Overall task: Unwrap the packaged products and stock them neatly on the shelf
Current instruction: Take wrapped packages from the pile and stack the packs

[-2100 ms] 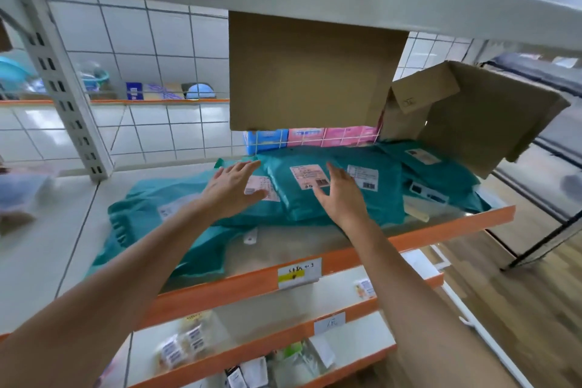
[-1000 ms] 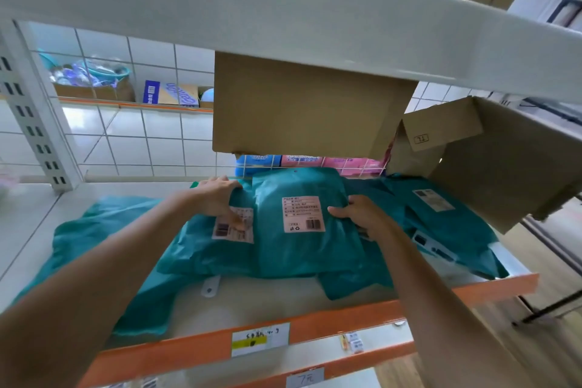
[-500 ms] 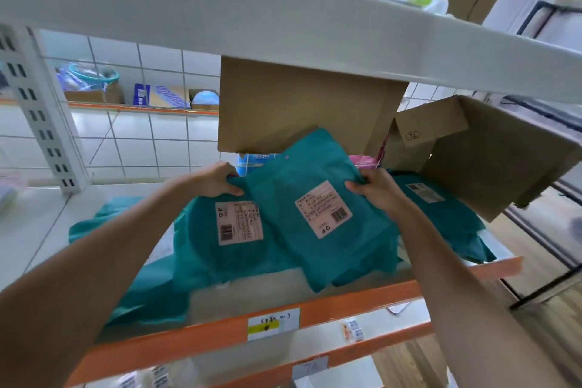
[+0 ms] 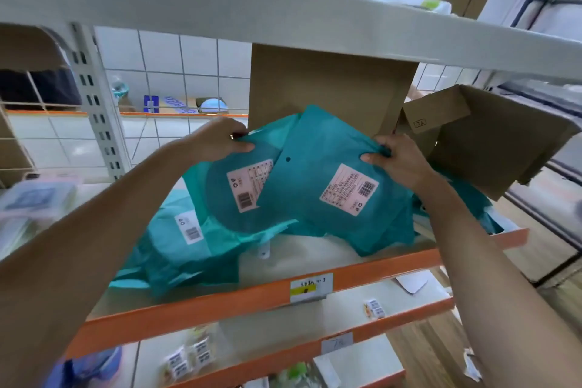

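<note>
Several teal product bags with pink barcode labels lie in a loose pile on the shelf [image 4: 362,264] with the orange front edge. My left hand [image 4: 220,138] grips the top edge of one teal bag [image 4: 233,198], tilting it up. My right hand [image 4: 396,161] pinches the upper right corner of a second teal bag [image 4: 318,192], which overlaps the first and stands steeply tilted. A third teal bag [image 4: 176,246] lies flat at the lower left. More teal bags show behind my right forearm.
A tall cardboard box [image 4: 327,85] stands at the back of the shelf. An open cardboard box [image 4: 491,142] hangs off the right end. A white shelf board [image 4: 283,16] runs close overhead. Lower orange-edged shelves [image 4: 346,321] hold small labelled packets.
Both hands went from resting on the flat pile to gripping two bags by their top edges and lifting them up into a steep tilt.
</note>
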Tool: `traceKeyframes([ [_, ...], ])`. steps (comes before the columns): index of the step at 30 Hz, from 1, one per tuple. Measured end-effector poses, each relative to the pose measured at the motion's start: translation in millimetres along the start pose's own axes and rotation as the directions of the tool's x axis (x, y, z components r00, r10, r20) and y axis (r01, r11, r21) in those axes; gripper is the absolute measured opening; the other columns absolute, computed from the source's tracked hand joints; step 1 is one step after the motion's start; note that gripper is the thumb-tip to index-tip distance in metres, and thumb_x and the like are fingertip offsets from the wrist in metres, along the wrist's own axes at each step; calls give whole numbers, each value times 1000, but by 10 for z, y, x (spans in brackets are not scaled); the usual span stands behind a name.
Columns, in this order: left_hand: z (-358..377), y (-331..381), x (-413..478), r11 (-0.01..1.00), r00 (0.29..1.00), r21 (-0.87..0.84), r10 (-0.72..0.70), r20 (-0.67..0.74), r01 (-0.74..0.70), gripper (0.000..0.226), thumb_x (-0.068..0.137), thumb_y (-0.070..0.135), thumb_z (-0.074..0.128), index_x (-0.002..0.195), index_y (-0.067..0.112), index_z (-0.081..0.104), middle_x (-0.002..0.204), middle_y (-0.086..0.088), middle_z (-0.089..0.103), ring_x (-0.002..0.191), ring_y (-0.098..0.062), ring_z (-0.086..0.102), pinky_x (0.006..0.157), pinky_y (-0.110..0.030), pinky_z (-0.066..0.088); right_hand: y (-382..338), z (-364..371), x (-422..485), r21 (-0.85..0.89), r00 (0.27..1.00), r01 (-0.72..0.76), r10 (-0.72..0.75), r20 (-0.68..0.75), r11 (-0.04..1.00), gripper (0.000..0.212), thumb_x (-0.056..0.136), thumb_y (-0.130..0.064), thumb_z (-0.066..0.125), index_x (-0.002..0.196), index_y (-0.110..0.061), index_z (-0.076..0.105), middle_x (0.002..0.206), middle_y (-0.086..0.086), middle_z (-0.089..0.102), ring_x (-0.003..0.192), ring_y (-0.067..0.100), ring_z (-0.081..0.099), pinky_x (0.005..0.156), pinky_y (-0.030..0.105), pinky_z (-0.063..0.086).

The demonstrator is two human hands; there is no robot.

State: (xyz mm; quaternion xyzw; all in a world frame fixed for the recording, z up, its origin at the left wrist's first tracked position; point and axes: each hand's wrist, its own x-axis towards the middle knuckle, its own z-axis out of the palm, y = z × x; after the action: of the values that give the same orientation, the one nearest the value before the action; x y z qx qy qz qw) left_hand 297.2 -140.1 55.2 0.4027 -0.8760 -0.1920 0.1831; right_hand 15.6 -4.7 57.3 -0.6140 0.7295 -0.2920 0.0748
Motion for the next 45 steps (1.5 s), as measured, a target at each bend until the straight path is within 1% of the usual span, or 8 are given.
traceKeyframes([
  [11,-353,54,-596,984,987,176,62,-149,-36,14,88,27,62,94,14,64,95,-9,66,84,-24,55,77,-37,43,-510,64,-448,-97,981,191,-192,-6,977,17,89,-28,61,75,-19,59,78,-4,63,74,16,56,67,33,40],
  [15,-401,110,-987,962,976,271,29,-216,32,26,89,29,60,106,11,64,105,-8,64,96,-26,54,86,-36,38,-721,60,-680,-151,988,153,-154,0,977,13,91,-29,57,87,-18,60,89,-3,63,83,16,54,67,29,32],
  [18,-482,134,-1331,965,975,259,12,-224,47,23,87,26,63,105,11,65,104,-11,64,91,-26,54,78,-32,38,-874,84,-880,-162,985,174,-173,21,971,6,92,-29,56,91,-24,59,94,-2,63,87,17,55,67,30,34],
  [23,-598,149,-1895,959,978,248,-88,-191,135,12,89,23,61,99,16,62,95,-3,58,87,-23,51,73,-32,41,-1173,279,-1137,-159,971,236,-228,64,959,26,89,-27,60,115,-20,62,111,6,66,102,27,58,76,33,43],
  [29,-798,-279,-2663,960,957,185,-166,-240,212,10,83,21,68,93,20,65,92,-3,62,87,-24,55,75,-34,44,-1638,651,-1402,-98,938,332,-317,143,938,4,92,-24,58,88,-24,57,79,-3,54,83,23,53,59,31,32],
  [33,-1004,-558,-3059,939,942,212,-212,-261,270,13,83,22,68,94,15,67,93,-5,65,84,-24,55,71,-33,43,-2049,913,-1441,-67,918,363,-345,193,929,8,92,-26,57,94,-20,60,88,3,62,87,26,56,72,37,43],
  [38,-1364,-1036,-3526,917,921,212,-274,-278,337,17,84,22,66,98,13,68,107,-3,67,97,-25,58,84,-40,47,-2721,1324,-1400,-78,890,417,-389,239,906,11,92,-28,56,99,-19,59,92,3,60,90,26,55,67,33,36],
  [45,-2094,-1929,-4235,893,908,228,-328,-262,388,5,86,25,65,88,27,60,95,5,59,89,-16,52,77,-32,40,-3965,2024,-1397,-88,860,470,-434,270,878,14,93,-30,55,98,-17,59,89,-1,58,83,21,53,65,31,33],
])
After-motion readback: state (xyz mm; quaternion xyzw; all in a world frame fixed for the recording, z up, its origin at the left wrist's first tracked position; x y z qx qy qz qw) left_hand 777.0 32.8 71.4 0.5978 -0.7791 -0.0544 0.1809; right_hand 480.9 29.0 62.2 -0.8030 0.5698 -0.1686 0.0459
